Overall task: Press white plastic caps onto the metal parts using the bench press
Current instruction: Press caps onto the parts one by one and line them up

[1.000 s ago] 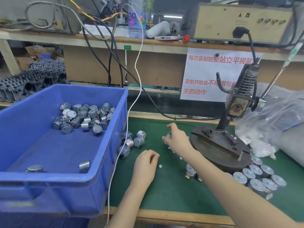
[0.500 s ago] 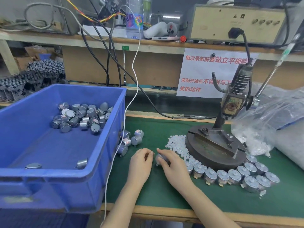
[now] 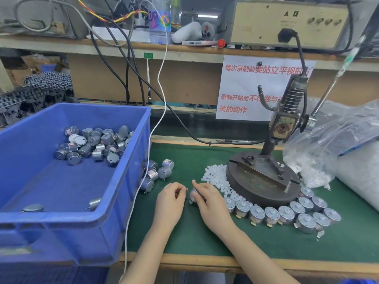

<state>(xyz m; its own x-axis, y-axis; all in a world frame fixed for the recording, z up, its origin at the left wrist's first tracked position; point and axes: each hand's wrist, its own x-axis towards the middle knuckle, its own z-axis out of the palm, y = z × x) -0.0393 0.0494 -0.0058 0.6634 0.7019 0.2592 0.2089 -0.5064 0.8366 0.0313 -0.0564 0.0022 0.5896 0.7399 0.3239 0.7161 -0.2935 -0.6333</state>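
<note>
My right hand (image 3: 208,199) grips a small round metal part (image 3: 193,194) on the green mat, just left of the bench press (image 3: 264,177). My left hand (image 3: 171,198) sits right beside it with fingers curled, fingertips pinched near the part; whether it holds a white cap is too small to tell. A heap of white plastic caps (image 3: 213,176) lies against the press base. A curved row of metal parts with caps (image 3: 287,214) runs along the press's front. Several bare metal parts (image 3: 158,173) lie by the blue bin.
A large blue bin (image 3: 114,218) with many metal parts stands at the left, a white cable (image 3: 158,124) draped over its right wall. A clear bag of white caps (image 3: 338,152) fills the right side. The press lever (image 3: 336,78) rises at the back right.
My right hand came back from the cap heap near the press to the mat beside my left hand, and now grips a metal part. Both hands have stayed together since half a second ago.
</note>
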